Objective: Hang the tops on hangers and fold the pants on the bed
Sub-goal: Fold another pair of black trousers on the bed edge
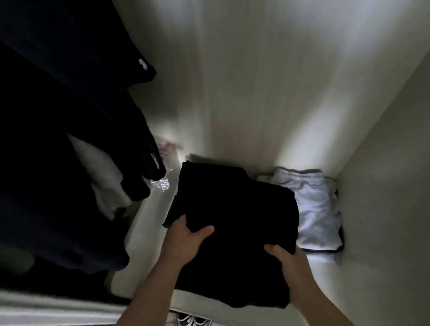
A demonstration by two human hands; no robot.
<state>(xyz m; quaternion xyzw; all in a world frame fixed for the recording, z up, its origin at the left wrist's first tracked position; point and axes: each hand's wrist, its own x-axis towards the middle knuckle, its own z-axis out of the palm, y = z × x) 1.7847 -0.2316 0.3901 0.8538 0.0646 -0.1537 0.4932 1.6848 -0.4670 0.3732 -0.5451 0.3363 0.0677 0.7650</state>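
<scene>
Both hands, left [188,235] and right [290,261], grip folded black pants [239,220] (thumbs on top) over wardrobe shelf [143,245].

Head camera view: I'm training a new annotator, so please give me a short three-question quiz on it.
1. True or false: the left hand and the right hand both grip the folded black fabric garment.
2. The folded pale grey fabric garment with the elastic waistband lies where, relative to the black one? A) to its left B) to its right C) on top of it
3. Fill in: below the white shelf edge stands a pair of white-and-dark ____.

Key: 1 true; 2 B; 3 sneakers.
</scene>
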